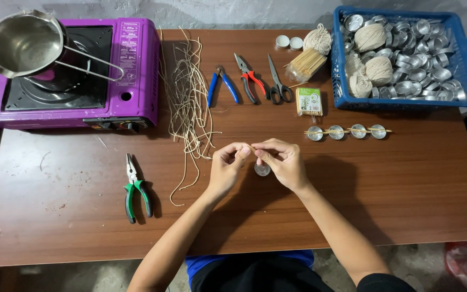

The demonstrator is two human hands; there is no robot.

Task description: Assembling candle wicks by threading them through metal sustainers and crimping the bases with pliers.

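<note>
At the centre of the frame, the left hand (227,165) and the right hand (283,162) are pinching the two ends of a thin pale wooden stick (251,148), both grips closed on it, just above a small round silver metal cup (262,170) sitting on the brown wooden bench (406,184). Judging from the row of finished silver cups with sticks (347,131) at right of centre, keeping the stick level and centred across the rim is what matters here.

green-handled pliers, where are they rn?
In the head view, the green-handled pliers lie on the table's left side, below the purple stove and left of the left hand.
</note>
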